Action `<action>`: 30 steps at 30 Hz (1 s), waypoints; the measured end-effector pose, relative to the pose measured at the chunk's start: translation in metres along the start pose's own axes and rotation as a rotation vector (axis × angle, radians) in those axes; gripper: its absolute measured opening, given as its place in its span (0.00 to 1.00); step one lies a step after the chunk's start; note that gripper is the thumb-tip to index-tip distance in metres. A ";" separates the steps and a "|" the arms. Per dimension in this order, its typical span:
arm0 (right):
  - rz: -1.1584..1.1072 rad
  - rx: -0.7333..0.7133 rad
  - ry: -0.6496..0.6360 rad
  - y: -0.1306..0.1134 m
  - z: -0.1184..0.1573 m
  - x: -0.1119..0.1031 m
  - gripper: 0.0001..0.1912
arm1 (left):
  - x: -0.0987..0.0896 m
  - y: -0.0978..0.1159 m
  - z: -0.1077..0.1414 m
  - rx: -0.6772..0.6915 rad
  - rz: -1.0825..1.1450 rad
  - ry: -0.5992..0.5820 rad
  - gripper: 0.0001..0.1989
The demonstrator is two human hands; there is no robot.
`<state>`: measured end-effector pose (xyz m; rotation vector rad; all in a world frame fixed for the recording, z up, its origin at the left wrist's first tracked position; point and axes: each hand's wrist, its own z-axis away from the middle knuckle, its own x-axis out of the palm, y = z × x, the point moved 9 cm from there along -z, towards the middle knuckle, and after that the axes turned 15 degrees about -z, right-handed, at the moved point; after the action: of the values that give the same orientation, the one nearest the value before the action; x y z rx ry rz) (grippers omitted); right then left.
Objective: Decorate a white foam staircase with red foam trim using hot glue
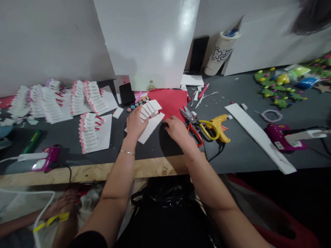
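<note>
My left hand (136, 125) is closed round a small white model of slanted strips (150, 109) on a white foam board base (151, 129). Just right of it, my right hand (177, 130) has its fingers curled together at the lower edge of a red sheet (168, 100). Whatever those fingers hold, if anything, is too small to make out. Scissors (200, 124) with red and yellow handles lie open beside my right hand, by a yellow glue gun (219, 128). Behind the model are several small coloured discs (139, 103).
Similar white models with pink dots (89, 132) stand to the left. A long white foam strip (258, 137) lies at right, near a purple power socket (284, 137). A tumbler (219, 55) and a phone (199, 53) lean at the back. Another person's hands (64, 203) are at lower left.
</note>
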<state>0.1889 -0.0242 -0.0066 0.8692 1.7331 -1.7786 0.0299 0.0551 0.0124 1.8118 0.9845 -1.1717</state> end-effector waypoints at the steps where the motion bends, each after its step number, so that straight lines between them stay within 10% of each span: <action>1: -0.007 -0.005 -0.006 0.001 0.001 0.001 0.14 | 0.000 0.000 0.000 -0.001 -0.003 -0.007 0.33; 30: -0.293 0.016 0.189 -0.005 -0.025 0.008 0.07 | 0.005 -0.017 -0.002 -0.046 0.069 0.100 0.17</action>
<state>0.1823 0.0016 -0.0093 0.8487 2.0587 -1.9493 0.0173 0.0654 0.0050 1.8678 0.9892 -1.0164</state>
